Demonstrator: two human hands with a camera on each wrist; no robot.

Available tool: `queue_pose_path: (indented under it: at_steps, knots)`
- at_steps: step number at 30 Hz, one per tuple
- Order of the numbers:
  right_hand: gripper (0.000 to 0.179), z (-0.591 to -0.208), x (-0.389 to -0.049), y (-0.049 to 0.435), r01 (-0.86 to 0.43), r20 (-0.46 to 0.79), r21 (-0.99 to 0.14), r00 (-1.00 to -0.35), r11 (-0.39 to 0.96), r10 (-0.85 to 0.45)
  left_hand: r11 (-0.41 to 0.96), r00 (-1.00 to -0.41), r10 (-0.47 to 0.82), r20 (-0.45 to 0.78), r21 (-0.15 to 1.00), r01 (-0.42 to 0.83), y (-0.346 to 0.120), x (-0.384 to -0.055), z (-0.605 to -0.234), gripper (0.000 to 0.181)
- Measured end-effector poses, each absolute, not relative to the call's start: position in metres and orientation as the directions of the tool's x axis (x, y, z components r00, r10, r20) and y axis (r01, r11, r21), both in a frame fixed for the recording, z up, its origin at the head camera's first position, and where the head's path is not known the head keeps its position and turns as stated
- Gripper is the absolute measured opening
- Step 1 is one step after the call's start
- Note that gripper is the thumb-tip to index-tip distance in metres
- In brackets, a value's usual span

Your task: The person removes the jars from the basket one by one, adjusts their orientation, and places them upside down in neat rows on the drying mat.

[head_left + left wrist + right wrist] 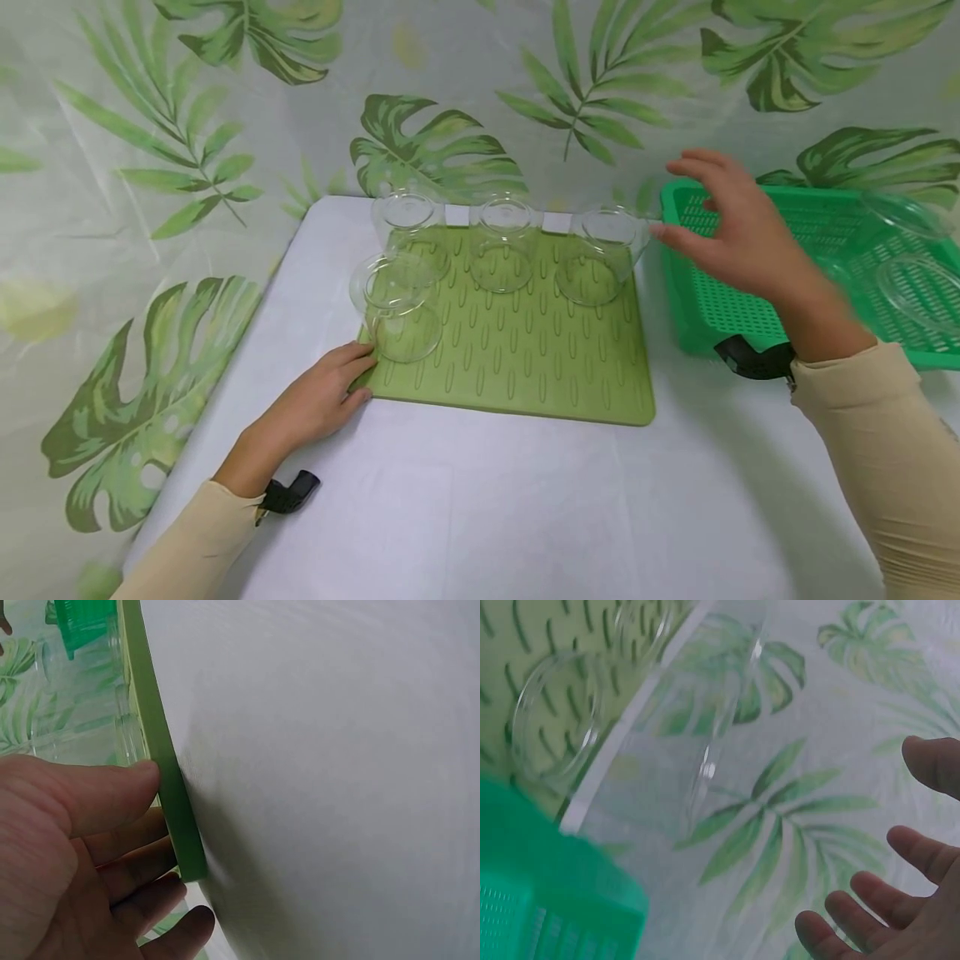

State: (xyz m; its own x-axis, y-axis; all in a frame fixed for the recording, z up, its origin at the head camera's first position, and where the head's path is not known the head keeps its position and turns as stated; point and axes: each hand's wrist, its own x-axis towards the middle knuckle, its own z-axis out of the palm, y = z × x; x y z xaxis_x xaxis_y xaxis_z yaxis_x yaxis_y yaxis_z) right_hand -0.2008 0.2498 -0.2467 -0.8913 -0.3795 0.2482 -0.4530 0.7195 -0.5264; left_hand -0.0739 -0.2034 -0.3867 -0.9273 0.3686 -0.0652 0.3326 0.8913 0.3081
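Observation:
My left hand (318,400) holds the front left corner of a green ribbed drying mat (517,367), thumb at the front edge and fingers along the left side. In the left wrist view the thumb rests against the mat's edge (166,780). Three clear glasses stand in a row along the back of the mat, and another glass (405,333) stands at its left side, close to my left fingertips. My right hand (738,229) is raised, fingers apart and holding nothing, its fingertips beside the rightmost glass (596,287). The right wrist view shows spread fingers (885,900).
A green plastic basket (684,321) sits right of the mat, partly behind my right hand, with clear glassware (918,271) in its right part. White cloth (525,500) covers the table. A leaf-patterned sheet (450,50) hangs behind and at the left.

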Motion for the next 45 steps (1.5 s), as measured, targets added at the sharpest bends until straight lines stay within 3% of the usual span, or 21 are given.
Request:
queue_pose_path:
  at_steps: [15, 26, 45]
  knots:
    - [0.063, -0.243, -0.208, 0.307, -0.346, 0.168, -0.503, -0.938, 0.792, -0.302, 0.886, -0.922, 0.384, -0.047, 0.298, 0.354, -0.202, -0.074, -0.386, 0.047]
    - [0.067, -0.242, -0.216, 0.339, -0.184, 0.042, -0.449, -0.982, 0.874, -0.185, 0.889, -0.924, 0.38, -0.044, 0.294, 0.352, -0.201, -0.073, -0.387, 0.047]
    - [0.07, -0.251, -0.212, 0.363, -0.157, -0.065, -0.373, -0.979, 0.915, -0.194, 0.898, -0.931, 0.358, -0.066, 0.299, 0.323, -0.199, -0.074, -0.387, 0.046]
